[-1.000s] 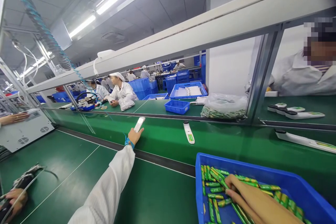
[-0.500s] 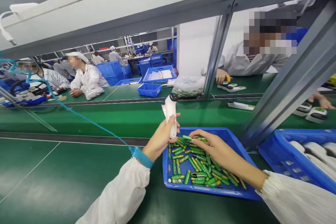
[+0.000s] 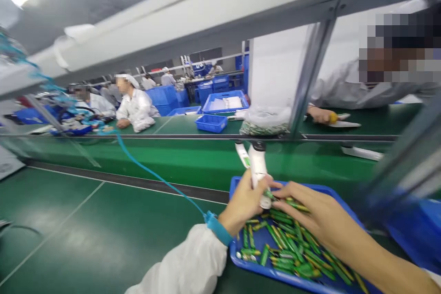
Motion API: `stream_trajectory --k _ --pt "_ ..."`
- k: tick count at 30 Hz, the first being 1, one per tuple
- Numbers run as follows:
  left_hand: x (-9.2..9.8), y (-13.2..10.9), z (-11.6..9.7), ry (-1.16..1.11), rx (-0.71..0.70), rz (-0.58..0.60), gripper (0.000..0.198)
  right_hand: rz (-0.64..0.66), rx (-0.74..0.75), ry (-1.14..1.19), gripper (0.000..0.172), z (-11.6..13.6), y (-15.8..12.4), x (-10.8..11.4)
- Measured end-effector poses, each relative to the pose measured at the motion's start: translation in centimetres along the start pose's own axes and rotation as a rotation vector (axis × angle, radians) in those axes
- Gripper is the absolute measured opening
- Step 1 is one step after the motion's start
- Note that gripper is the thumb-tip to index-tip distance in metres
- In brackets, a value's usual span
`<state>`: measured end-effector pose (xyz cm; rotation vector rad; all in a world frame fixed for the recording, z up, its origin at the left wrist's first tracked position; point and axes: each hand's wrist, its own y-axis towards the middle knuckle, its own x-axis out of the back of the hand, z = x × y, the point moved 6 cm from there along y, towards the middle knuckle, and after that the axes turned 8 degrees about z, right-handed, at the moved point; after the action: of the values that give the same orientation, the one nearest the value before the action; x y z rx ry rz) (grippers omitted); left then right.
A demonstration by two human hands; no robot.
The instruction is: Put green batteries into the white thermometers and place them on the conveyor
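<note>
My left hand point(image 3: 243, 202) is closed round a white handheld device point(image 3: 258, 165) with a dark top end, held upright over a blue tray point(image 3: 241, 257) full of green batteries point(image 3: 289, 248). My right hand point(image 3: 312, 216) meets the device's lower end and pinches a green battery point(image 3: 294, 204) against it. A blue wrist strap point(image 3: 217, 228) with a coiled blue cord point(image 3: 151, 172) is on my left wrist. The picture is blurred by motion.
A second white device point(image 3: 243, 154) lies on the green conveyor belt point(image 3: 193, 163) behind. A metal frame post point(image 3: 306, 87) stands ahead. Another blue bin point(image 3: 416, 234) is at the right. Co-workers in white coats sit across, one hand point(image 3: 319, 114) holding a device.
My left hand took the white device from the belt and brought it over the battery tray. My right hand rose from the batteries to the device's lower end with a battery.
</note>
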<state>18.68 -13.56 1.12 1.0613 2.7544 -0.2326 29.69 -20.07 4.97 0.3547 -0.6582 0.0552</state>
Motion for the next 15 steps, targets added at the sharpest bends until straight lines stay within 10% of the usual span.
stream_trajectory --k 15 --pt "-0.2 -1.0 -0.6 -0.114 0.045 0.308 0.069 0.087 -0.083 -0.152 0.034 -1.4 -0.3 1.0"
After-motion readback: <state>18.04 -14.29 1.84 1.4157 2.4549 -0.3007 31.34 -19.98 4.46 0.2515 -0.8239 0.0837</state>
